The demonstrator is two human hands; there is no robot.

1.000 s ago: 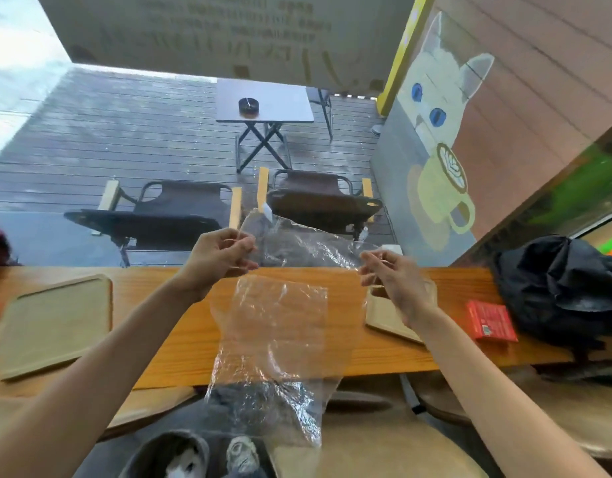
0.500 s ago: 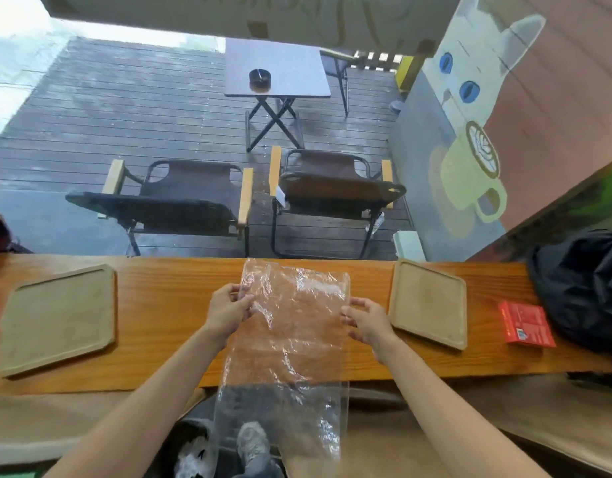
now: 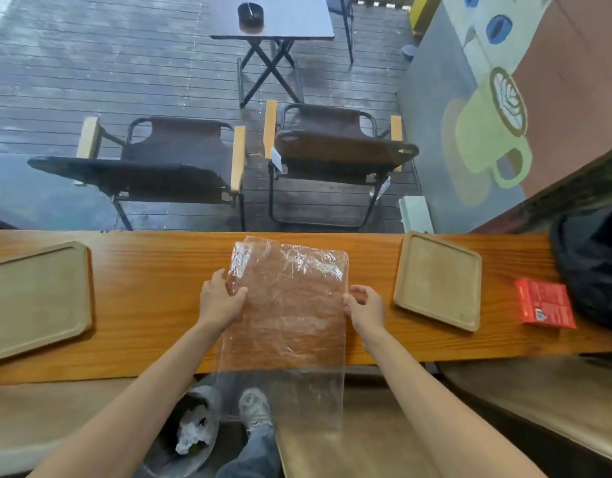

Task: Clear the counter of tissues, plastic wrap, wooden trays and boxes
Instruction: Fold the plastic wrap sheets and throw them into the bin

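A clear sheet of plastic wrap lies spread on the wooden counter, its lower end hanging over the near edge. My left hand pinches its left edge; my right hand grips its right edge. One wooden tray rests at the far left of the counter. A second wooden tray lies to the right of my right hand. Further right sits a small red box.
A black bag lies at the counter's right end. Below the counter, a bin with crumpled white tissue stands by my shoe. Behind the counter are two folding chairs and a small table.
My hands brought the plastic wrap down from in front of me and laid it flat on the counter. The view tilted downward.
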